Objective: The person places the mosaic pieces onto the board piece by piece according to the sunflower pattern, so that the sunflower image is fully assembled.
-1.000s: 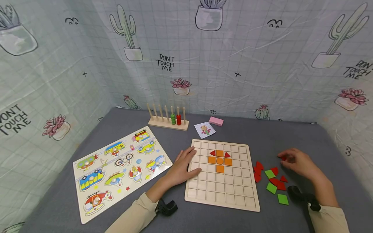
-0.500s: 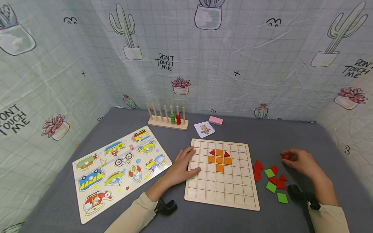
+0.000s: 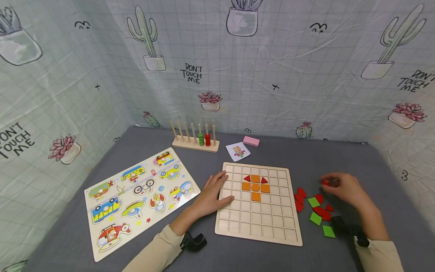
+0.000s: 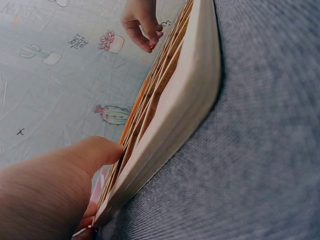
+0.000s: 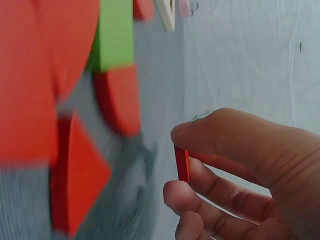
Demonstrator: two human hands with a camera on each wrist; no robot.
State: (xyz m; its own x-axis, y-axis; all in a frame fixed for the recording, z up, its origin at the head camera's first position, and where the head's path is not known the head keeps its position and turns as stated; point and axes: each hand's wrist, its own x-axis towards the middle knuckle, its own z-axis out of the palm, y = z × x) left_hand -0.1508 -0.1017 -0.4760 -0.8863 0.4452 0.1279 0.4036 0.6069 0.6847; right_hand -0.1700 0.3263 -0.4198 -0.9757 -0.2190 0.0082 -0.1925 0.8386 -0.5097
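Observation:
Between thumb and fingers, my right hand (image 3: pixel 344 187) pinches a small red block (image 5: pixel 182 162) above the table, right of the loose pieces. Its full outline is partly hidden by the fingers. My left hand (image 3: pixel 213 194) rests on the left edge of a wooden grid board (image 3: pixel 253 226), fingers extended, thumb on the rim. On the board lie several orange squares (image 3: pixel 256 196), an orange round piece (image 3: pixel 255 187) and two red triangles (image 3: pixel 264 180). Beside the board's right edge are several red pieces (image 3: pixel 299 198) and green squares (image 3: pixel 328 231).
A vehicle puzzle board (image 3: pixel 142 200) lies at the left. Behind the grid board are a pattern card (image 3: pixel 238 151), a pink block (image 3: pixel 251 141) and a peg stand (image 3: pixel 195 144) with green and red beads. A printed cloth (image 3: pixel 272 56) hangs around the table.
My right hand, still pinching the red block, shifts slightly right and then back left toward the grid board. The left hand stays in place on the board.

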